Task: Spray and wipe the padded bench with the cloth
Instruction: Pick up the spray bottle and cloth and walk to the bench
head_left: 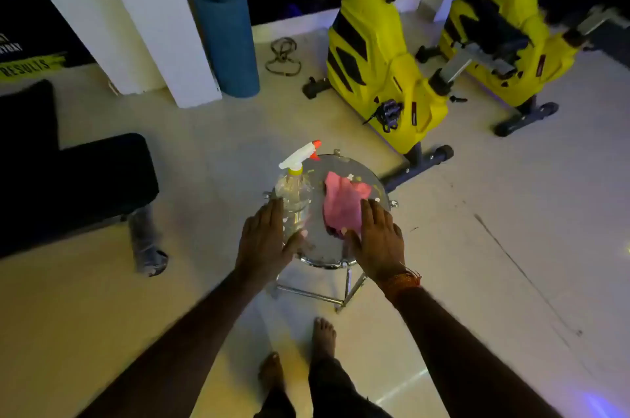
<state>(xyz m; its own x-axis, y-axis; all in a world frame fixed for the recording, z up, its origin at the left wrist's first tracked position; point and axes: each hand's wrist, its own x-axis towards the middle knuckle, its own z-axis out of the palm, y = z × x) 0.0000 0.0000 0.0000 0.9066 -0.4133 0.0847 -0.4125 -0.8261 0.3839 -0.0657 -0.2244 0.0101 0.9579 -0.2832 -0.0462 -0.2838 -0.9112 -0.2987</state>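
— Bench (78, 179) first: where is it?

— Off the stool's left side, on the floor (204, 131), well apart from the stool. Its black pad is dark and bare, and one wrapped leg shows under its near corner.

— And the stool?

— A round stool (344, 162) with a shiny metal top on chrome legs, right in front of the person. It carries the bottle and the cloth.

— What is in the bottle?

— The bottle (293, 199) is clear plastic and stands upright at the stool's left edge. It has a white trigger head with an orange nozzle tip pointing towards the far edge. Whether there is liquid in it, and how much, I cannot tell; the wall is see-through and blurred.

— The cloth?

— Pink, crumpled, lying on the right half of the top. The cloth (342, 203) is just beside the bottle, not touching it.

— The hands?

— The left hand (264, 240) is spread, fingers straight, palm beside the bottle's near side and thumb against it; it does not grasp yet. The right hand (376, 240) is also spread flat, its fingers lying over the cloth's near right corner, nothing pinched. An orange thread band sits on the right wrist.

— Anything else nearby?

— Two yellow bikes (381, 70) beyond the stool's far right edge, and a blue rolled mat (228, 39) standing against a white pillar.
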